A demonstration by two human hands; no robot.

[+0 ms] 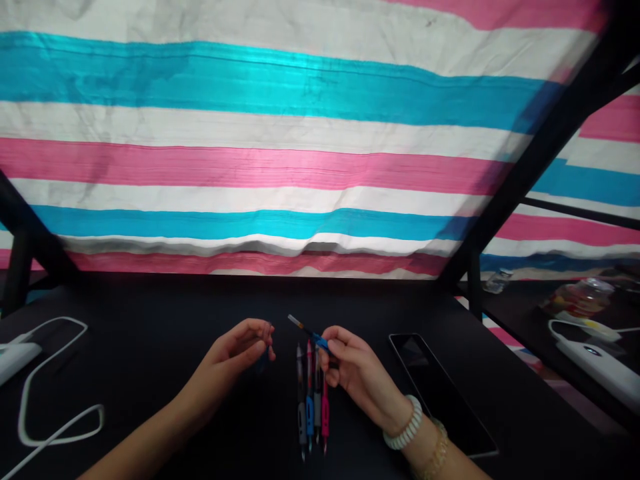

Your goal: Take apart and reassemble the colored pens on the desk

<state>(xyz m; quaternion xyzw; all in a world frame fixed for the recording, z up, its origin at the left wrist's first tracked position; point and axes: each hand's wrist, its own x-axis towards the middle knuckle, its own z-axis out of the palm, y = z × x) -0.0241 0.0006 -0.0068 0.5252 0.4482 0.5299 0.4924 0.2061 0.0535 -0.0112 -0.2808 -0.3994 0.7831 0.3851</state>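
My right hand (350,357) is closed on a blue pen (321,342) whose thin refill (300,323) sticks out bare toward the upper left. The fingers of my left hand (245,347) are pinched around a small bluish, partly clear pen part (263,358), mostly hidden by them. The two hands are apart above the dark table. Between and below them, several click pens lie side by side, points away from me: a grey pen (301,407), a blue pen (309,400), a second grey pen (317,407) and a pink pen (325,413). My right hand partly covers their far ends.
A phone or tablet with a black screen (440,393) lies right of my right hand. At the left, a white cable (27,393) loops beside a white device (17,363). Slanted black bars (525,153) frame a striped sheet (260,167). A jar (583,297) and a white power bank (600,367) are farther right.
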